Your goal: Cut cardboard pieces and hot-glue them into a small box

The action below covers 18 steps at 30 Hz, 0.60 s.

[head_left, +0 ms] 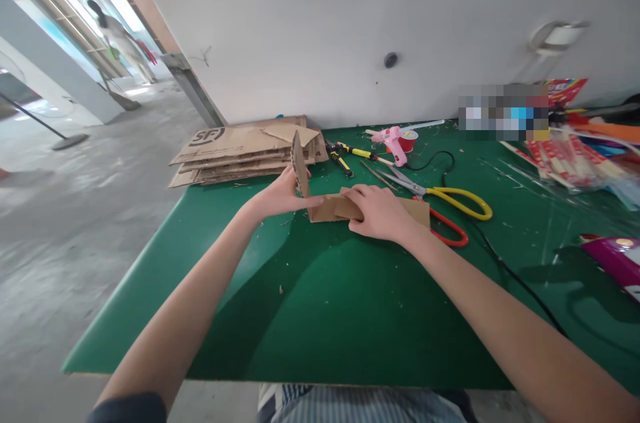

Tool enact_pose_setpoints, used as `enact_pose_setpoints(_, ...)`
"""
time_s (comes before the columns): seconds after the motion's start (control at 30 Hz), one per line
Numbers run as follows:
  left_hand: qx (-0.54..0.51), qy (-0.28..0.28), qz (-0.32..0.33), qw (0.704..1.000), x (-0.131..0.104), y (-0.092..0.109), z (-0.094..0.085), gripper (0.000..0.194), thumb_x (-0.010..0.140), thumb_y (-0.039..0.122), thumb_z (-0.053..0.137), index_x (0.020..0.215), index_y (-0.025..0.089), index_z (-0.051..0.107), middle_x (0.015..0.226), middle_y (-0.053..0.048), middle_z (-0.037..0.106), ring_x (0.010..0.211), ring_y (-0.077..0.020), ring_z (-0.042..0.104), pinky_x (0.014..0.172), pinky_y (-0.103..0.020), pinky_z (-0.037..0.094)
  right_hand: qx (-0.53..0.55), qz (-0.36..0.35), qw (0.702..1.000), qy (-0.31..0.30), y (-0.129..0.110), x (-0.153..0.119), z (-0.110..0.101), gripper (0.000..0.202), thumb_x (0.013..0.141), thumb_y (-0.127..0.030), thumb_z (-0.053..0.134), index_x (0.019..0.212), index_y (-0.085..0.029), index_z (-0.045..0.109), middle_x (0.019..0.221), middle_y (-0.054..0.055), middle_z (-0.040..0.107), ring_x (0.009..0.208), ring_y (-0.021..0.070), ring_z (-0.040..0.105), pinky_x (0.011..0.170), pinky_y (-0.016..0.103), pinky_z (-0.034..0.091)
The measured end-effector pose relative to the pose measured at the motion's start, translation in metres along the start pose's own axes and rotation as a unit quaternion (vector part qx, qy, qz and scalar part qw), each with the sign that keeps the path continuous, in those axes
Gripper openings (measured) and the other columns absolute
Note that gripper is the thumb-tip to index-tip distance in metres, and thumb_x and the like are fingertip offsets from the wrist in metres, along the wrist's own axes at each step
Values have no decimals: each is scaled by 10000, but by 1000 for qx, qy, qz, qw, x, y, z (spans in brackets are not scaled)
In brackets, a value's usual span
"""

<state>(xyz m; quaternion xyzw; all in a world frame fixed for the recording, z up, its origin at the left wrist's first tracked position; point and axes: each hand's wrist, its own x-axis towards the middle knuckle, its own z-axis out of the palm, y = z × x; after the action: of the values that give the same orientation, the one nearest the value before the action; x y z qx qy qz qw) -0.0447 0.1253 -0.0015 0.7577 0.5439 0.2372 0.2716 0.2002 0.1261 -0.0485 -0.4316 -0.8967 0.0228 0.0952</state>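
Observation:
A bent cardboard piece [323, 211] rests on the green table, with a flap [299, 163] standing upright at its left end. My left hand [281, 196] grips this flap, its fingers behind the board and its thumb reaching right across the fold. On the flat part, my right hand [379, 212] is closed over the cardboard with curled fingers and seems to pinch a smaller folded bit there. Part of the cardboard is hidden under that hand. Scissors [423, 192] with one yellow and one red loop lie just right, the red loop beside the cardboard's end.
Stacked flattened cardboard [240, 149] lies at the back left. Behind my hands are a pink glue gun [393, 141] with a black cord, a red spool [409, 141] and yellow-black pliers [341, 159]. Packaged sticks [575, 159] and a purple object [613, 259] sit right. A person [123, 39] stands far left.

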Motion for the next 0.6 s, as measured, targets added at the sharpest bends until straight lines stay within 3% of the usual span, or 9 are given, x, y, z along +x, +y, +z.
enact_pose_setpoints(0.27, 25, 12, 10, 1000, 2, -7, 7, 552, 642, 551, 730, 1012, 202, 516, 1016, -69, 635, 893, -224, 618, 723, -340, 484, 37, -14, 999, -10, 12, 0, 2, 619, 838, -424, 487, 1414, -205, 426, 1332, 124, 546, 1111, 316, 541, 866, 442, 435)
enact_pose_setpoints(0.6, 39, -5, 17, 999, 1, -4, 5, 498, 662, 536, 711, 974, 208, 505, 954, -60, 635, 839, -218, 618, 690, -339, 480, 34, 1, 999, -12, 11, 1, 6, 645, 816, -439, 508, 1420, -228, 425, 1332, 114, 548, 1121, 327, 533, 873, 454, 432)
